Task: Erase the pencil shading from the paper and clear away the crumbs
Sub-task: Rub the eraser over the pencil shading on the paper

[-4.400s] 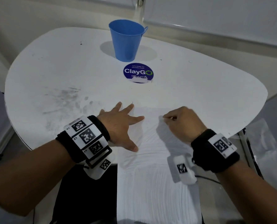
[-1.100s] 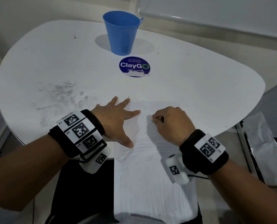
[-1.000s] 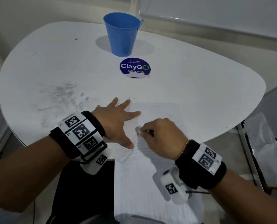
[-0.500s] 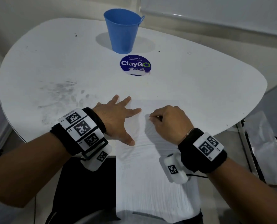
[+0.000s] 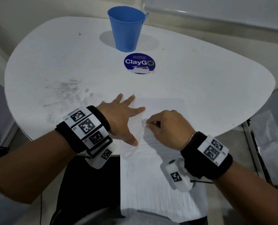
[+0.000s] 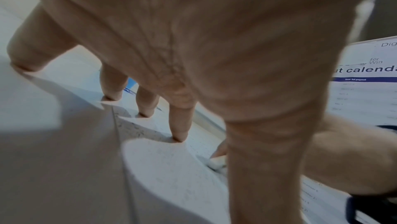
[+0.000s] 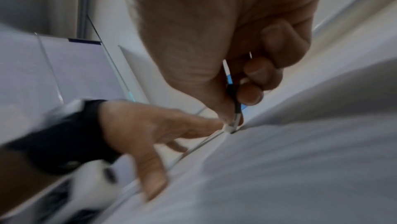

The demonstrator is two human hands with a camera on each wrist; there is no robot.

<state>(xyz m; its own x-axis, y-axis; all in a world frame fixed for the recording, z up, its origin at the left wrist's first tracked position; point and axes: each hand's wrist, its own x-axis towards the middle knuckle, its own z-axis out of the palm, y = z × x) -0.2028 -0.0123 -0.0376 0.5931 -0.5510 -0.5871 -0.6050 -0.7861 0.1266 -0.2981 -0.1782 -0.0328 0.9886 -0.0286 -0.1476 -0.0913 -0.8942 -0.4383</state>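
Head view: eraser pinched in right fingers.

A rounded white surface, smudged grey at 9 o'clock, carries a blue bucket at 12 and a round ClayGo sticker; cream walls behind.

Blue bucket behind round sticker

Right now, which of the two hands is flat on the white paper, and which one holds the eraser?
The left hand lies flat with spread fingers on the white paper; the right hand pinches the eraser-tipped pencil.
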